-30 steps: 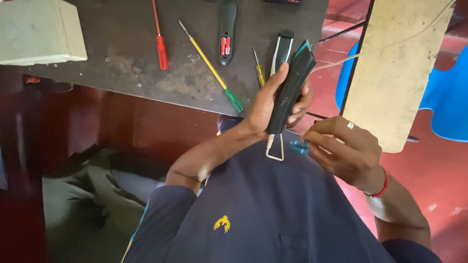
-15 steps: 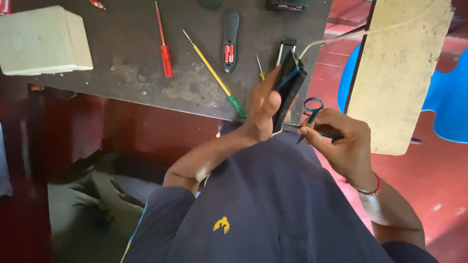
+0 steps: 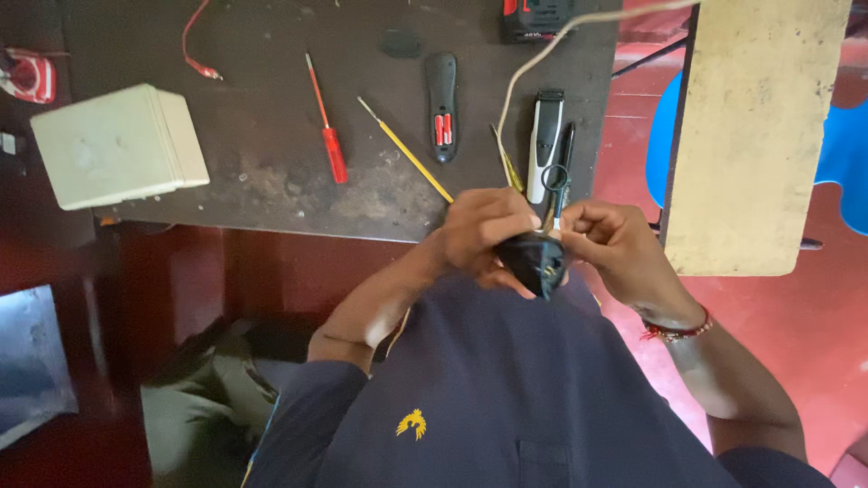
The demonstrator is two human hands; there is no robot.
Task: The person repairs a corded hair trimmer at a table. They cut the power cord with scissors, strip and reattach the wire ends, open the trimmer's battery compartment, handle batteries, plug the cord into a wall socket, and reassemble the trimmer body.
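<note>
The left hand (image 3: 484,237) is curled around a black handheld device (image 3: 535,259), held just past the near edge of the bench (image 3: 271,181), above the person's dark blue shirt (image 3: 506,398). Its fingers are bent tight over the top and left side of the device, wrist flexed inward, and the forearm runs down and to the left with the elbow sharply bent. The right hand (image 3: 613,244) comes in from the right, its forearm angling away to the near right, a red thread bracelet (image 3: 676,329) at the wrist. Its fingers are pinched closed at the upper right edge of the device, touching it; whether they grip a small tool there cannot be made out. A thin black tool with a ring-shaped end (image 3: 553,181) stands up from between the two hands.

On the bench just beyond the hands lies a silver and black hair clipper (image 3: 545,140), with a pale cord (image 3: 533,72) curving over it toward the far right. Further left lie a yellow-handled screwdriver (image 3: 407,152), a black clipper shell with red parts (image 3: 441,107), a red-handled screwdriver (image 3: 327,131), and a cream box (image 3: 117,145) at the left end. A pale wooden board (image 3: 755,136) stands to the right, a blue chair (image 3: 850,163) behind it.
</note>
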